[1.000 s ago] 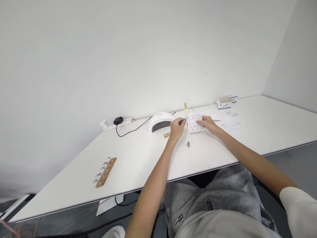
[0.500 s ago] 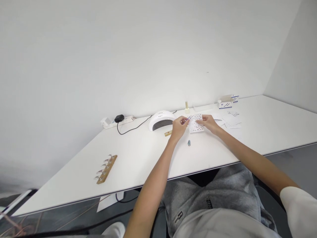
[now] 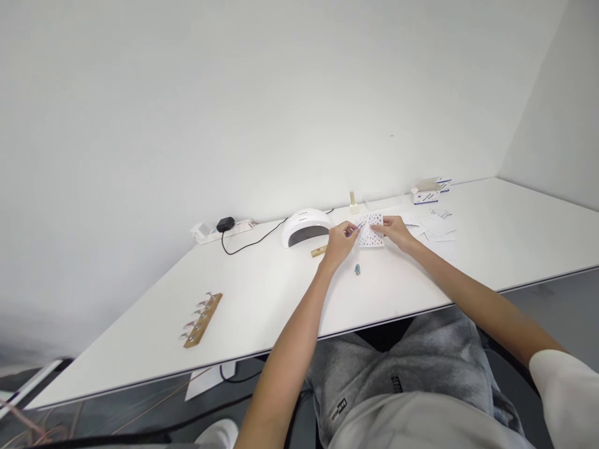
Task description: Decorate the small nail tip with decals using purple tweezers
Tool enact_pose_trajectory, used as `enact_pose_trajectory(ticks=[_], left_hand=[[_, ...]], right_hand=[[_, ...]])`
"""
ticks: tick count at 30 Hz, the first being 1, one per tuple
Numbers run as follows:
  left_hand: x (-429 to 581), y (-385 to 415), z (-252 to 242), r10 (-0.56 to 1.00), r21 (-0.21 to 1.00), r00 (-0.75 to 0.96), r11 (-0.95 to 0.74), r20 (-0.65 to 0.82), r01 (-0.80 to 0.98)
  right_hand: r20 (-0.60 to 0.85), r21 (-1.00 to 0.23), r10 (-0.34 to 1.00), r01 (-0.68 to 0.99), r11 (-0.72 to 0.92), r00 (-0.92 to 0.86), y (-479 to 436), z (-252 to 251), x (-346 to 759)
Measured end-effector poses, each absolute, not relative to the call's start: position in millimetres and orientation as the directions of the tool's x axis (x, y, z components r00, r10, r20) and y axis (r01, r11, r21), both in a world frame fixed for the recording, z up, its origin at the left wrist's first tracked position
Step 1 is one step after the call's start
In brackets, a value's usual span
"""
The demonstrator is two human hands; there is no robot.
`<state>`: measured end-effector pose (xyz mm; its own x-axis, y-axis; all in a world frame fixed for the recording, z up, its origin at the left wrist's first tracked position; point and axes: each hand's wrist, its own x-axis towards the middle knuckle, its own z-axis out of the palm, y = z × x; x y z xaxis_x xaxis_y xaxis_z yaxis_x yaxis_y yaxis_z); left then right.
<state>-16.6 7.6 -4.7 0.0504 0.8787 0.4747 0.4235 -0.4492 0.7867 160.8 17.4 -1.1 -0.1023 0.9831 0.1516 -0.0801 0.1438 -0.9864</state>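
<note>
My right hand [image 3: 395, 232] grips the right edge of a white sticker sheet [image 3: 371, 237] dotted with small dark stars, thumb on its face. Pinched in my left hand [image 3: 340, 239] is a pair of thin purple tweezers [image 3: 357, 227], their tip over the upper left of the sheet. Whether the tip holds a sticker is too small to tell. Just below the sheet, a small blue-grey clip-like piece [image 3: 357, 269] lies on the table. Beside my left wrist is a short wooden stick [image 3: 319, 251], partly covered by the hand.
A white nail lamp [image 3: 306, 219] stands behind my left hand, its cord running to a power strip [image 3: 243, 226]. A polish bottle [image 3: 353, 202], loose papers [image 3: 437, 226] and small boxes [image 3: 425, 193] are at the back. A wooden rack with nail tips [image 3: 203, 320] lies front left.
My left hand has moved slightly right, bringing the tweezers' tip further over the sheet. The sheet has tilted a little; my right hand keeps its hold.
</note>
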Motion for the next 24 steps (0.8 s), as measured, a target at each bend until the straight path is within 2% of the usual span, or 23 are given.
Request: enact_pose_trajectory(ticks=[11, 24], left_hand=[[-17.5, 7.9, -6.7, 0.870, 0.738, 0.084, -0.461, 0.487, 0.493], [-14.9, 6.4, -4.6, 0.881, 0.750, 0.088, -0.444, 0.464, 0.491]], right_hand=[[0.166, -0.986, 0.979, -0.008, 0.166, -0.120, 21.5, -6.0, 163.4], [0.147, -0.989, 0.981, 0.001, 0.148, -0.130, 18.5, -2.9, 163.5]])
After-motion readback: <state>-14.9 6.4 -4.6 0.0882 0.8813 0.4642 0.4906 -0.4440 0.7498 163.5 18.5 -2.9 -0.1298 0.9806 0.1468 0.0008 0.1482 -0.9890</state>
